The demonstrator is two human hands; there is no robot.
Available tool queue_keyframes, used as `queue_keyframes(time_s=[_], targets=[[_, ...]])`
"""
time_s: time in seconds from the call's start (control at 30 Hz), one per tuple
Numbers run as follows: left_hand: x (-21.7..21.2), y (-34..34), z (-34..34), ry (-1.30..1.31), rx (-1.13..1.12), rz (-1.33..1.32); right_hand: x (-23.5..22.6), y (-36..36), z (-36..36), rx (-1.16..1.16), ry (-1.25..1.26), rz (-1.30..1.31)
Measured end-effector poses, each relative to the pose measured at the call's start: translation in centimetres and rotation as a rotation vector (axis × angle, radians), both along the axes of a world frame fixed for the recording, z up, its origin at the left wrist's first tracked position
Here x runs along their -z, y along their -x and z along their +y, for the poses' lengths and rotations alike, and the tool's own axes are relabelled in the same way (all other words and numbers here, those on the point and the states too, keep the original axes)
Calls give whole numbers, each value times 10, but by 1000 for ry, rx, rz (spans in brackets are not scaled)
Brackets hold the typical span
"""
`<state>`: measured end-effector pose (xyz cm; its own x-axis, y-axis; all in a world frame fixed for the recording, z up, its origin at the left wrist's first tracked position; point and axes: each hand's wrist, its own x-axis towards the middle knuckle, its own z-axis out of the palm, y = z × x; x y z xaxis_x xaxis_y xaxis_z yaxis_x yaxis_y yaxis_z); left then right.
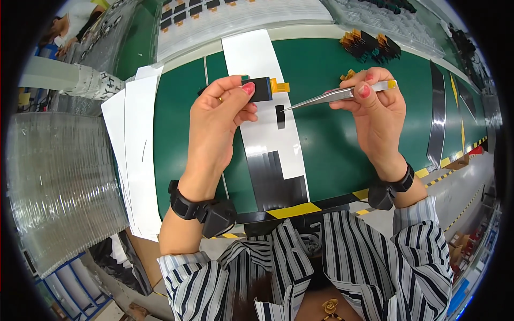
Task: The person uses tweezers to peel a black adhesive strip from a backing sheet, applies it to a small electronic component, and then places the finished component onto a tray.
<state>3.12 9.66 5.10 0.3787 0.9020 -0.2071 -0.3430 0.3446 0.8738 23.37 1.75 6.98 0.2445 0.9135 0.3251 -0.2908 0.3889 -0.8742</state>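
My left hand (213,123) pinches a small black display module (262,90) between thumb and fingers. An orange flex cable (279,86) sticks out from the module's right side. In my right hand (381,117) is a pair of silver tweezers (327,97), pointing left. Their tips meet a small black strip (280,119), just below the module; whether it is lifted or lies on the sheet behind, I cannot tell. That long white backing sheet (249,51) carries a block of black adhesive strips (270,184) at its near end.
Piles of black modules with orange cables (369,45) lie at the back right of the green mat (332,144). White sheets (140,150) and stacked clear trays (64,182) are at the left. A tray of modules (198,13) stands behind. Another person (69,24) is at far left.
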Motion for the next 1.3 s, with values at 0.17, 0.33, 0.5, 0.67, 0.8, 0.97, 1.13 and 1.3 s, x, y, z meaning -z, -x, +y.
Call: queue_keyframes(time_s=[0.17, 0.33, 0.5, 0.67, 0.8, 0.97, 1.13, 1.3], targets=[[2, -3, -6, -25, -47, 34, 7, -3, 3, 11, 8, -17], [3, -2, -8, -35, -20, 27, 8, -1, 6, 43, 52, -51], [3, -2, -12, -42, 8, -7, 9, -3, 7, 82, 99, -82], [2, -2, -13, -41, 6, 3, 10, -3, 9, 92, 99, -73], [3, -2, -14, -41, 12, 11, 11, -4, 9, 89, 92, -59], [4, -3, -14, -32, 29, 9, 12, -5, 9, 105, 103, -63], [2, -1, -14, -20, 29, 4, 11, -4, 11, 107, 118, -55], [3, -3, -12, -6, 52, -11, 11, -5, 10, 121, 143, -70]])
